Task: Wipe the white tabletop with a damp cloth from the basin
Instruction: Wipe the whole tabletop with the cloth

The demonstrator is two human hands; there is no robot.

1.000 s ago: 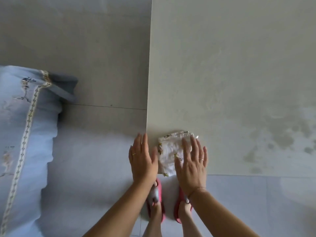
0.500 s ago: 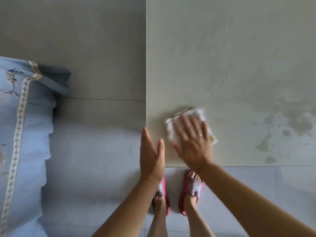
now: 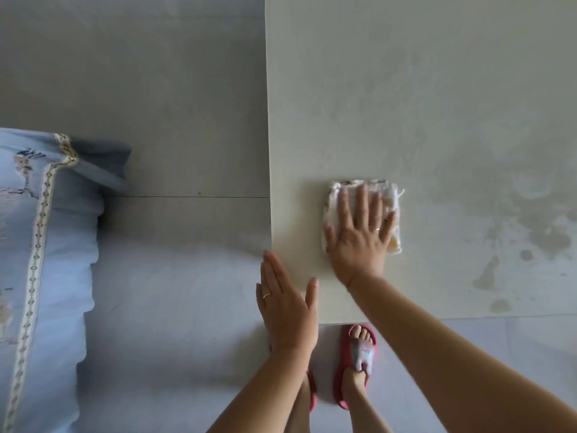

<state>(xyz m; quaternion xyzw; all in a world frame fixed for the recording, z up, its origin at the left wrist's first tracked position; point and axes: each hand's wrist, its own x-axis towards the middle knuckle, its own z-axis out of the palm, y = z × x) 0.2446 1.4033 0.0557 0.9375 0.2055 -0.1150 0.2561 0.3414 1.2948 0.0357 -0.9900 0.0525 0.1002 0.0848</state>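
A folded white cloth (image 3: 393, 200) with small yellow patterns lies flat on the white tabletop (image 3: 406, 89), near its front left corner. My right hand (image 3: 359, 232) presses down on the cloth with the fingers spread, covering most of it. My left hand (image 3: 285, 301) is flat, fingers together, at the table's front left corner, partly over the edge, and holds nothing. Wet streaks and damp patches (image 3: 530, 226) mark the tabletop to the right of the cloth. No basin is in view.
A light blue embroidered pillow or bedding (image 3: 40, 260) fills the left side on the floor. Grey floor tiles (image 3: 140, 89) lie left of the table. My feet in pink slippers (image 3: 357, 360) stand under the table's front edge.
My right hand has pushed the cloth away from the front edge and to the right across the tabletop. My left hand has come off the cloth and stays by the table corner.
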